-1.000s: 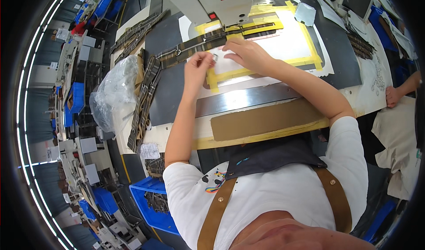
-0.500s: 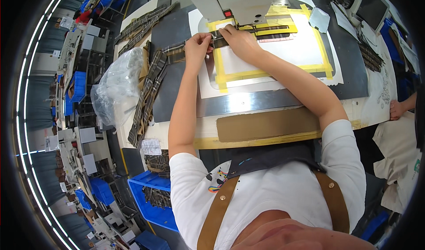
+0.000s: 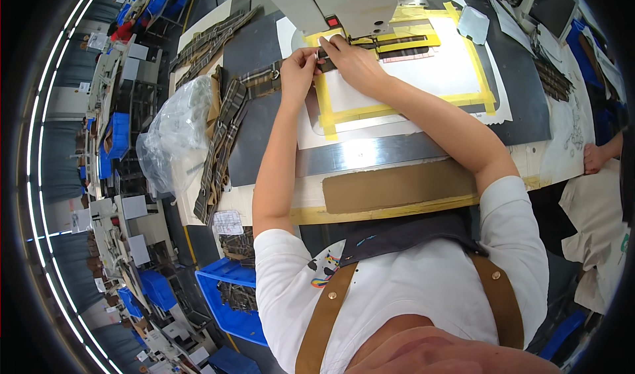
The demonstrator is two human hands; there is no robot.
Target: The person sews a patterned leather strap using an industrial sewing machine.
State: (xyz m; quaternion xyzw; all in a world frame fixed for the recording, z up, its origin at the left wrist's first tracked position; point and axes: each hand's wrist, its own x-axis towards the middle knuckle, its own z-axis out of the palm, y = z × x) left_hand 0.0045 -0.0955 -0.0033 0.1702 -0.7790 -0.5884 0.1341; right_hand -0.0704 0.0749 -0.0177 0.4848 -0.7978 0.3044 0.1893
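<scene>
A plaid fabric strap (image 3: 254, 81) runs from the left side of the table toward the sewing machine head (image 3: 334, 3). A small metal ring shows on it, just left of my left hand (image 3: 299, 73). That hand is closed, its thumb and fingertips pinching the strap. Close beside it, my right hand (image 3: 357, 64) has its fingers bent over the strap's end, below the machine head. Under my right hand lies a white template sheet edged with yellow tape (image 3: 403, 104). A yellow-framed slot (image 3: 407, 41) with dark plaid fabric in it sits to the right.
More plaid straps (image 3: 221, 145) lie at the left, beside a clear plastic bag (image 3: 175, 136). A brown board (image 3: 400, 187) rests along the near edge. A blue bin (image 3: 228, 301) stands below left. Another person's hand (image 3: 595, 159) is at the far right.
My left hand has moved slightly right, nearer my right hand. The strap's metal ring now shows beside it. The whole view has shifted a little.
</scene>
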